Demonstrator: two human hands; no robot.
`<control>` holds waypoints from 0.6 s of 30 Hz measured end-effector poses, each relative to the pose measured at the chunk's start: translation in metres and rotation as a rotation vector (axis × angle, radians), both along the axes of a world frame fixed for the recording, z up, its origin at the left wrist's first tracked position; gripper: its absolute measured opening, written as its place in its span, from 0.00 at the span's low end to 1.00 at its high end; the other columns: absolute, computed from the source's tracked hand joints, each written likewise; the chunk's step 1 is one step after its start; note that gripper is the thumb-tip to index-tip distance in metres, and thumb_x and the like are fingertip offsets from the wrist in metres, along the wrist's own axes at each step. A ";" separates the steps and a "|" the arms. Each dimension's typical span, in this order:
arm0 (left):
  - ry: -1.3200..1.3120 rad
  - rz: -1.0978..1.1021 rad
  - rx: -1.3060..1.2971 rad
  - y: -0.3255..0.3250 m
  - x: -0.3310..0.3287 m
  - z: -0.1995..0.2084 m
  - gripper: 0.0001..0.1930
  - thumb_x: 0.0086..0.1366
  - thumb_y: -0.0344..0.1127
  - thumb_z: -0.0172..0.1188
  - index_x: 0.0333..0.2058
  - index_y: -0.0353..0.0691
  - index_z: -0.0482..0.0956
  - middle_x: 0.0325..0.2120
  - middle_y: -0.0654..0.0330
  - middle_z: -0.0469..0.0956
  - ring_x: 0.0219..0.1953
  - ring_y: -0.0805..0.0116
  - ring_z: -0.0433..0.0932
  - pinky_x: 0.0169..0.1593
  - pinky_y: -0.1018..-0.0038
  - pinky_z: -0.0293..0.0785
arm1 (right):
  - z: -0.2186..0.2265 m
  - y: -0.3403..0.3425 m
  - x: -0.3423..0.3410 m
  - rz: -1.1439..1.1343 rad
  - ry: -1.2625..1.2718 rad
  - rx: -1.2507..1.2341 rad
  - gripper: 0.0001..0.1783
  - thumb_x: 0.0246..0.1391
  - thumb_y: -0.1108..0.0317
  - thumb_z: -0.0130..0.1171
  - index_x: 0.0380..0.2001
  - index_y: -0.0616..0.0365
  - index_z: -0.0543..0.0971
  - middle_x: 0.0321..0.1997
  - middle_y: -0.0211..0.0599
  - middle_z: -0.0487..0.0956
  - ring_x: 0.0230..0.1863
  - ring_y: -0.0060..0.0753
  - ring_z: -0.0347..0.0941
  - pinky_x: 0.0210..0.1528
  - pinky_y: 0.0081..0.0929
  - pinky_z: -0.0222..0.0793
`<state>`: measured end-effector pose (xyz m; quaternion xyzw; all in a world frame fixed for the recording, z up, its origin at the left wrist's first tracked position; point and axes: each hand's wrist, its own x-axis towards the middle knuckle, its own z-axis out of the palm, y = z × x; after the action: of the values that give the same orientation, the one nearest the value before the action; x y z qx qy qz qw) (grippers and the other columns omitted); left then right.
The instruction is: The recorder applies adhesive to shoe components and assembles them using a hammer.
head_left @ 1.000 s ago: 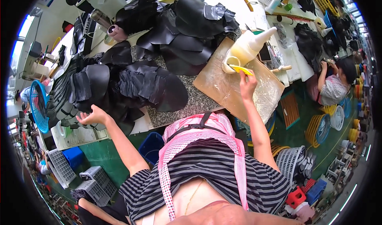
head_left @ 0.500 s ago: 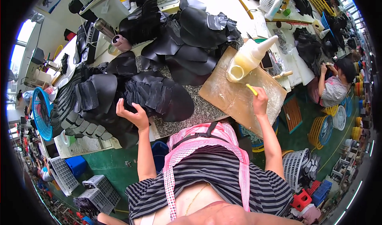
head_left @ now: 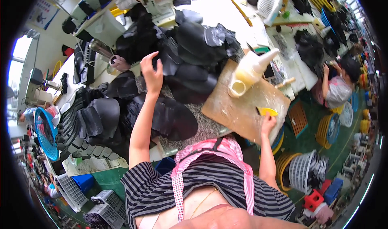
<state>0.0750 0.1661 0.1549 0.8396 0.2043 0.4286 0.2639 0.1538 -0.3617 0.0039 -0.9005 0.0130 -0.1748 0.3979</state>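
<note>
My left hand (head_left: 152, 74) is raised over the bench with its fingers apart, holding nothing. It is nearest to the heap of black sheet pieces (head_left: 194, 39) in front of it. My right hand (head_left: 267, 124) pinches a small flat yellow tool (head_left: 267, 111) with a dark end, above the worn brown board (head_left: 226, 109). On that board a translucent cream bottle (head_left: 247, 73) with a long cone spout and a round side opening contains yellowish stuff. Overlapping stacks of black cut pieces (head_left: 106, 113) lie to the left; another stack (head_left: 173, 117) sits below my left forearm.
A metal flask (head_left: 100, 47) and a pink cup (head_left: 120, 63) stand behind the left stacks. A blue basket (head_left: 45, 134) is at the bench's left end. Back right are a white fan (head_left: 268, 5) and another person (head_left: 338, 87). Baskets, including a white one (head_left: 300, 172), stand on the floor.
My left hand has lifted off the black stacks and moved forward to the far heap. My right hand has come back a little, and the yellow tool has turned its broad side up.
</note>
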 end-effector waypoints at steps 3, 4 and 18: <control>0.004 -0.031 -0.207 0.058 0.078 -0.011 0.10 0.62 0.30 0.58 0.42 0.35 0.79 0.38 0.52 0.79 0.41 0.59 0.79 0.48 0.68 0.73 | 0.014 -0.012 0.023 -0.135 -0.078 -0.051 0.17 0.62 0.66 0.56 0.27 0.73 0.77 0.23 0.47 0.77 0.23 0.37 0.69 0.29 0.38 0.64; 0.021 -0.030 -0.279 0.086 0.099 -0.024 0.10 0.63 0.31 0.59 0.42 0.35 0.80 0.36 0.51 0.80 0.39 0.60 0.80 0.45 0.69 0.75 | 0.032 -0.002 0.022 -0.176 -0.039 -0.043 0.17 0.62 0.66 0.56 0.28 0.73 0.78 0.24 0.47 0.78 0.25 0.38 0.71 0.31 0.37 0.66; 1.005 0.063 -0.178 0.198 0.291 -0.113 0.22 0.50 0.58 0.68 0.35 0.46 0.87 0.38 0.51 0.83 0.43 0.53 0.82 0.46 0.58 0.77 | 0.049 0.052 -0.034 -0.015 0.108 0.124 0.05 0.60 0.73 0.54 0.32 0.65 0.75 0.28 0.33 0.69 0.26 0.26 0.64 0.26 0.23 0.56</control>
<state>0.3664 0.3645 0.0415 0.9096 0.3671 -0.0393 0.1905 0.1196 -0.3098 0.0531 -0.8822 0.0519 -0.1278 0.4502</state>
